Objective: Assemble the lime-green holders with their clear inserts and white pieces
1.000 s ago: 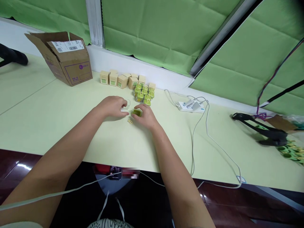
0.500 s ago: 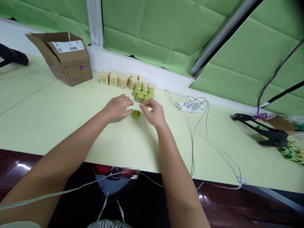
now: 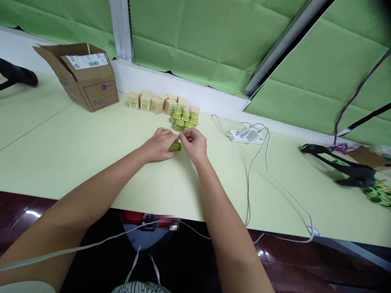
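Observation:
A small green cube-shaped piece [image 3: 176, 146] sits on the pale green table [image 3: 91, 154] between my hands. My left hand [image 3: 160, 143] is curled against its left side, fingers closed on it. My right hand [image 3: 193, 143] is pinched just above its right side, holding something too small to make out. Just behind my hands stands a cluster of several similar green pieces [image 3: 184, 118], and behind those a row of several small tan boxes [image 3: 152, 102] along the wall.
An open cardboard box [image 3: 85, 77] lies at the back left. A white power strip [image 3: 244, 136] with cables trailing over the table's front edge is to the right. A black stand [image 3: 342, 169] and green rings [image 3: 375, 195] sit at the far right.
Both hands have closed in on the green piece. The right hand came back from the cluster with its fingers pinched, and the left hand slid right until it touched the piece.

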### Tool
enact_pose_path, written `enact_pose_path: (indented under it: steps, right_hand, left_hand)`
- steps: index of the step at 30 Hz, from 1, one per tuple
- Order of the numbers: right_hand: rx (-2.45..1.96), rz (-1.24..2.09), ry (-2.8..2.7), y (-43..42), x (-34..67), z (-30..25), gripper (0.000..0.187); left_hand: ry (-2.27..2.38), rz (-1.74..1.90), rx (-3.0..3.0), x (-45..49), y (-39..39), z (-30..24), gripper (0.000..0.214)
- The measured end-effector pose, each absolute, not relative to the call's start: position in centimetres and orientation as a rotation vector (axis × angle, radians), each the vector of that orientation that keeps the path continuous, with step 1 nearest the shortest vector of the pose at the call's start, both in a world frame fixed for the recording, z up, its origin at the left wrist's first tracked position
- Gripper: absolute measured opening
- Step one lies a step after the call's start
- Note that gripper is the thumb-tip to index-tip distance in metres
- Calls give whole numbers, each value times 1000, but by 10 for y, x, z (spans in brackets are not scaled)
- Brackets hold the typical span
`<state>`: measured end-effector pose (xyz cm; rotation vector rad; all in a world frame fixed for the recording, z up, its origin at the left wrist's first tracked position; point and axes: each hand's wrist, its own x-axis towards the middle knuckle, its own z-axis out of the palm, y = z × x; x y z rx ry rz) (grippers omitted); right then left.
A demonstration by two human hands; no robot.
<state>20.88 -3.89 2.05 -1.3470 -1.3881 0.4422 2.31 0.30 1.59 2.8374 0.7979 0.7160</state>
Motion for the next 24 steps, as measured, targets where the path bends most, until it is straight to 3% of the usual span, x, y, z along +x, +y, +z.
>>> enact_pose_path:
  steps: [6, 16, 24]
  right_hand:
    - [-1276, 463, -1523, -38, 208, 18, 17]
    - [-1367, 240, -1762, -44, 210, 25, 3]
    - [-1309, 43, -1903, -46, 210, 26, 20]
  left_hand:
    - [897, 863, 2441, 16, -1, 28, 35]
    - [795, 1041, 2275, 20, -3, 30, 34]
    - [840, 1038, 2177, 18, -8, 38, 36]
